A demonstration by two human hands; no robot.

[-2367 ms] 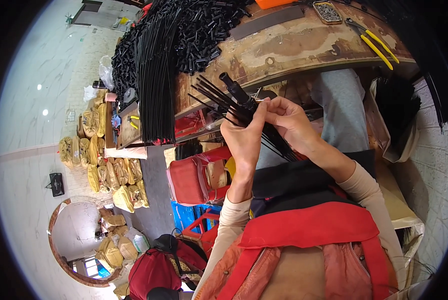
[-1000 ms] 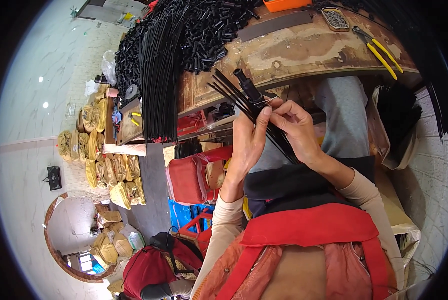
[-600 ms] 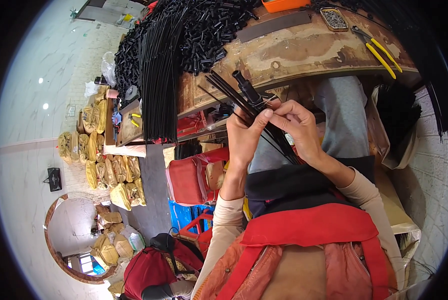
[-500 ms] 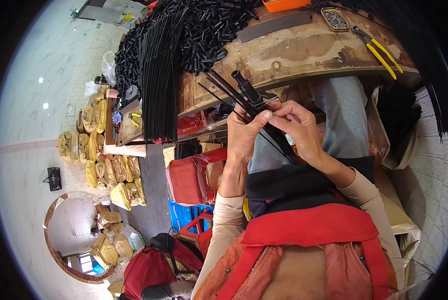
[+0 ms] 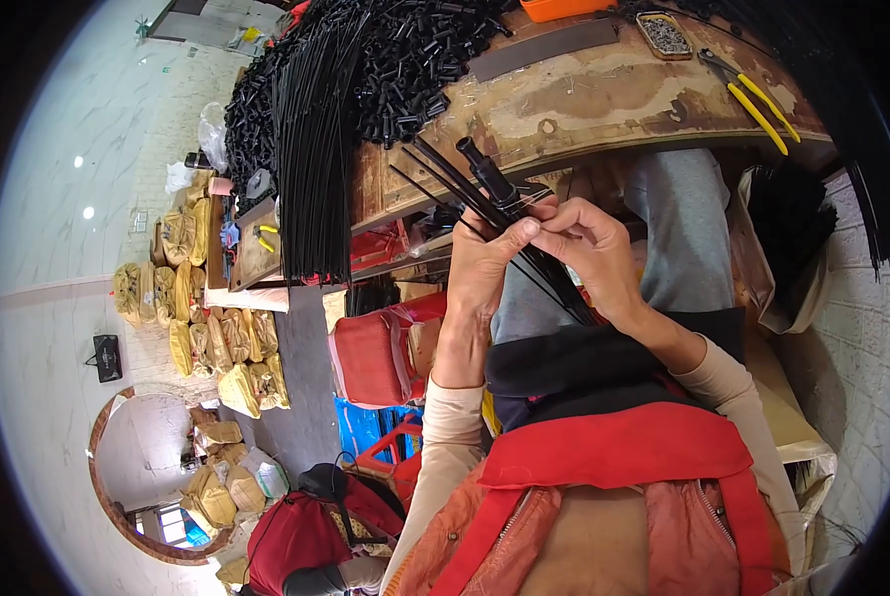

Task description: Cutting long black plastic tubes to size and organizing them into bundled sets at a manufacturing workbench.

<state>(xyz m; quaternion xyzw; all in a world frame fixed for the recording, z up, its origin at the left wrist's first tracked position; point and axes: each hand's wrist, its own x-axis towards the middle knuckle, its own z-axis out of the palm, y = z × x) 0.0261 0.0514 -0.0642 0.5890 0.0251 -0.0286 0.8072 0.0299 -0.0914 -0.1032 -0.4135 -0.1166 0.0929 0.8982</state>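
Above my lap, my left hand (image 5: pixel 483 268) is closed around several thin black rods (image 5: pixel 443 174) and a stepped black tubular fitting (image 5: pixel 487 169). The rods slant from upper left to lower right, and their lower ends run behind my hands toward my lap. Close against it, my right hand (image 5: pixel 596 256) has thumb and fingers pinched together at the fitting's lower end, touching my left thumb. A few thin, pale metal pins (image 5: pixel 534 202) stick out by the fingertips there; which hand grips them is hard to tell.
On the wooden workbench (image 5: pixel 604 84) lie a heap of short black tubes (image 5: pixel 395 74), yellow-handled pliers (image 5: pixel 753 94), and a small tray of metal pins (image 5: pixel 664 36). A bundle of black rods (image 5: pixel 314 169) overhangs its edge. A sack of black rods (image 5: pixel 788 233) stands at right, a red cushioned seat (image 5: pixel 369 360) at left.
Almost nothing differs. The rods and fitting have shifted very slightly to the left with my hands; both grips look the same.
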